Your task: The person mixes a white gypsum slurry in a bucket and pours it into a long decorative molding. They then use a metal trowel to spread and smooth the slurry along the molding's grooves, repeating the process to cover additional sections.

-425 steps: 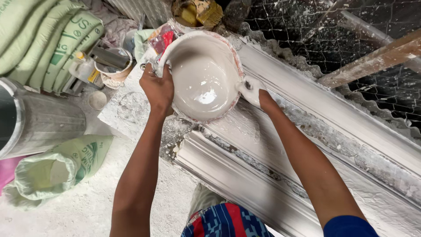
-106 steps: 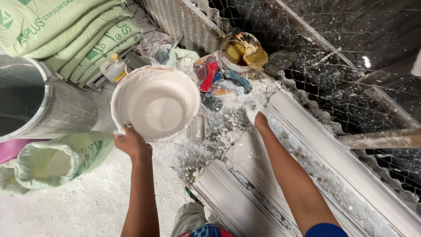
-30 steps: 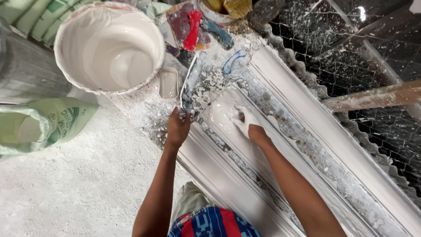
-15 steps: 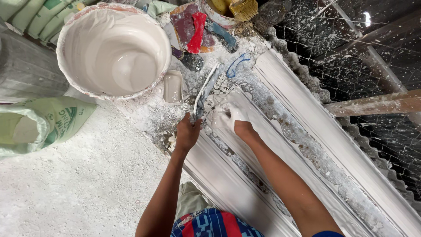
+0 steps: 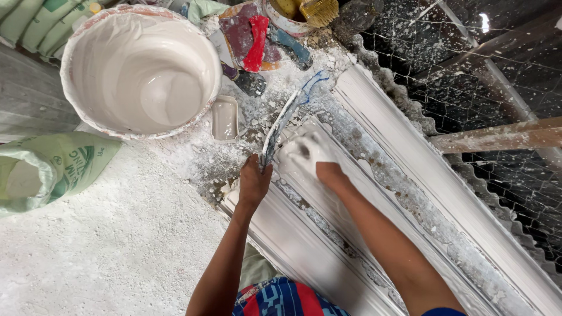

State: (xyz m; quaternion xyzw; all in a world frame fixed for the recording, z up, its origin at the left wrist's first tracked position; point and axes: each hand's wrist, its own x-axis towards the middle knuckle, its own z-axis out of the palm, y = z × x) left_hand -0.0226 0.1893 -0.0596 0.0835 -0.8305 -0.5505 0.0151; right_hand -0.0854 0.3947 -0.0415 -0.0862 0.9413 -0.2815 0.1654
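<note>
- Plainly, your left hand [image 5: 253,182] was closed around the lower end of a long, thin blade-like scraper [image 5: 285,120], fingers wrapped tight, with the tool running up and to the right from your fist toward the middle top of the frame.
- Your right hand [image 5: 309,157] sat just right of it, coated white, pressed palm-down on the wet plaster in the long cornice mould [image 5: 410,193]; whether its fingers were spread or together could not be told under the coating.
- That mould lay as a pale, ribbed trough running diagonally from the top centre to the lower right corner, and both your hands worked at its upper end.
- The scraper looked light and somewhat springy, slick with plaster, so the grip near its bottom end seemed the sound place to hold it; a blue loop showed at its far tip.
- Wet plaster like this would likely be soft, heavy for its bulk and slippery, and would smear rather than lift; the set mould edges looked stiff but brittle.
- A large white bucket [image 5: 140,67] with liquid plaster stood at the upper left, well apart from your hands.
- A small rectangular cup [image 5: 225,117] lay just right of the bucket.
- A green sack [image 5: 55,169] sagged open at the left edge.
- A red-handled tool [image 5: 256,42] lay at the top centre among the clutter, with a brush [image 5: 319,10] in a pot beside it.
- Wire mesh [image 5: 468,76], spattered white, filled the upper right.
</note>
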